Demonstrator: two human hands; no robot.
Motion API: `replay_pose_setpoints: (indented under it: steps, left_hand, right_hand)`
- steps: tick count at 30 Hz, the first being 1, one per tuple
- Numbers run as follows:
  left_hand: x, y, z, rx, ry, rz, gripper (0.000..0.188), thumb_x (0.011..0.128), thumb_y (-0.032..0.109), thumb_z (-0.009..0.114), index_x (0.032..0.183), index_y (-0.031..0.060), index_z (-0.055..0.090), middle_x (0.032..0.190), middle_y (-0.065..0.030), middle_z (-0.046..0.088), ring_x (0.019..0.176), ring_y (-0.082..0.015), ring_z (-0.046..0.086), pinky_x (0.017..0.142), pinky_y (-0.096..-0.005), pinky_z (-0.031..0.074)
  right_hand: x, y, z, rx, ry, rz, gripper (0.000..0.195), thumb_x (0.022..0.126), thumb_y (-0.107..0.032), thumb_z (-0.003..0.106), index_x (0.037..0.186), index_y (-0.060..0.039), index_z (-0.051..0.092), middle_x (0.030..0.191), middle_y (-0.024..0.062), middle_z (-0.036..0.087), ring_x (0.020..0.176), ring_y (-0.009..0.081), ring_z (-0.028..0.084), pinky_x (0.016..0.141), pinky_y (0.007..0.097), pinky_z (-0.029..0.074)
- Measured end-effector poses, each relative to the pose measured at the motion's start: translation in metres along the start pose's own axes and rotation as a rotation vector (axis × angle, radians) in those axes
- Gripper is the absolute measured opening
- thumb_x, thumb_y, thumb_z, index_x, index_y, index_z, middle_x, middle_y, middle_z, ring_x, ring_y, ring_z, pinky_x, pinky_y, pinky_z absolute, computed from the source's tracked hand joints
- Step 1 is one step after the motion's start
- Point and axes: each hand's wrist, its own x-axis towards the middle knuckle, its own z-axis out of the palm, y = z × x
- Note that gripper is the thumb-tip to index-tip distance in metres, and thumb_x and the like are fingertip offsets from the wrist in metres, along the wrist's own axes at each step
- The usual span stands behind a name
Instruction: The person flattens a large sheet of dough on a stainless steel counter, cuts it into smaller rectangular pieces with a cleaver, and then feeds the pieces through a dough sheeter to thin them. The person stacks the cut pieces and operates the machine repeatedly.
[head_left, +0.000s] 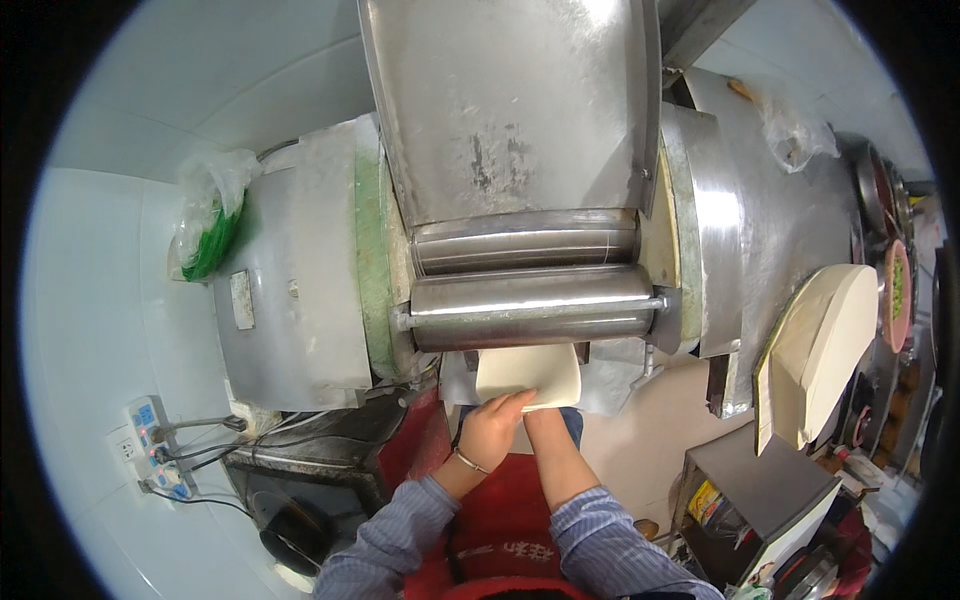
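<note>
A pale sheet of dough hangs below the front steel roller of a dough sheeting machine. My left hand lies on the sheet's near edge, its fingers stretched to the right and a bracelet at the wrist. My right hand is hidden beneath the dough; only its wrist and forearm show. A second roller sits behind the first, under a sloping steel tray. Whether my left fingers grip the dough cannot be told.
On the machine's right side rests a folded stack of dough sheets. A steel cabinet stands at the lower right. Plugged cables run from a power strip on the left wall. A green plastic bag lies at the machine's left end.
</note>
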Motion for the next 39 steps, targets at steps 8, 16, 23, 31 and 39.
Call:
replay_pose_setpoints:
  steps: [8, 16, 23, 31, 39]
  left_hand:
    - [-0.033, -0.007, -0.033, -0.398, 0.076, -0.429, 0.034, 0.087, 0.007, 0.054, 0.120, -0.0026, 0.056, 0.129, -0.0166, 0.054, 0.117, -0.0242, 0.052, 0.097, -0.0335, 0.041]
    - [0.039, 0.104, -0.120, -0.809, 0.317, -0.127, 0.069, 0.086, -0.006, 0.047, 0.147, -0.0022, 0.016, 0.138, -0.0142, 0.044, 0.125, -0.0189, 0.045, 0.104, -0.0296, 0.034]
    - [0.211, 0.078, -0.179, 0.237, 0.552, 0.370, 0.055, 0.081, -0.003, 0.053, 0.135, -0.0003, 0.041, 0.137, -0.0188, 0.043, 0.131, -0.0343, 0.035, 0.110, -0.0410, 0.028]
    - [0.308, 0.080, -0.151, 0.468, 0.293, 0.475, 0.037, 0.079, 0.002, 0.057, 0.114, 0.0137, 0.060, 0.115, -0.0054, 0.054, 0.114, -0.0307, 0.043, 0.098, -0.0431, 0.034]
    - [0.249, 0.044, -0.117, 0.341, 0.130, 0.404, 0.037, 0.076, -0.004, 0.056, 0.107, 0.0163, 0.061, 0.110, -0.0039, 0.052, 0.110, -0.0284, 0.042, 0.096, -0.0424, 0.031]
  right_hand:
    - [-0.099, -0.022, 0.091, -0.397, 0.173, 0.277, 0.050, 0.099, -0.043, 0.035, 0.131, -0.0069, 0.047, 0.129, 0.0089, 0.055, 0.116, 0.0239, 0.054, 0.099, 0.0402, 0.043]
    - [-0.093, -0.064, 0.244, -1.100, -0.323, -0.198, 0.061, 0.086, -0.017, 0.064, 0.136, 0.0019, 0.034, 0.128, 0.0137, 0.047, 0.118, 0.0198, 0.045, 0.102, 0.0340, 0.036]
    - [0.063, -0.087, 0.330, -1.574, -0.287, -1.132, 0.064, 0.083, -0.007, 0.063, 0.138, 0.0007, 0.033, 0.128, 0.0221, 0.043, 0.121, 0.0355, 0.040, 0.104, 0.0423, 0.032]
    - [0.066, -0.080, 0.306, -1.717, -0.130, -1.156, 0.058, 0.073, 0.001, 0.068, 0.125, 0.0036, 0.043, 0.115, 0.0228, 0.049, 0.112, 0.0398, 0.045, 0.098, 0.0450, 0.035]
    - [-0.075, -0.031, 0.187, -1.728, -0.373, -1.298, 0.018, 0.069, 0.007, 0.060, 0.085, -0.0002, 0.060, 0.080, 0.0133, 0.062, 0.078, 0.0339, 0.059, 0.075, 0.0389, 0.046]
